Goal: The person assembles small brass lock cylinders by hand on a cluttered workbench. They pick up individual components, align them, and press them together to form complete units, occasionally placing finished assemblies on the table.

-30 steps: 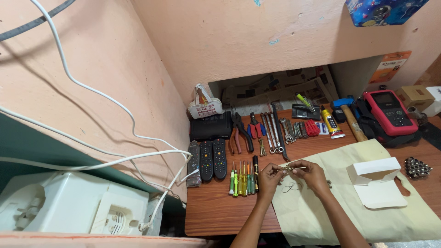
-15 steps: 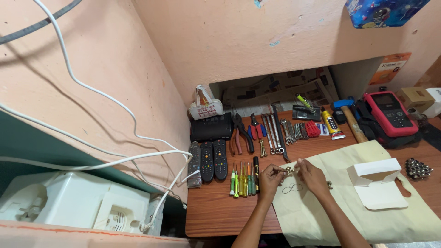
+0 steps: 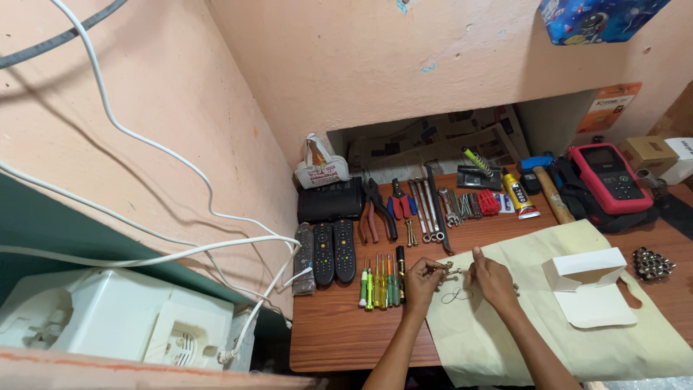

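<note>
The left hand (image 3: 420,276) and right hand (image 3: 491,276) pinched a small metal key (image 3: 449,270) between them, just above the beige cloth (image 3: 505,339) on the tabletop (image 3: 339,332). Screwdrivers (image 3: 381,280) lay just left; a white box (image 3: 588,278) sat well right. Both forearms reached in from the near edge, wrists raised.

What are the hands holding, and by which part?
Both hands, left hand and right hand, pinch a small metal piece by its ends; its kind cannot be told.
</note>
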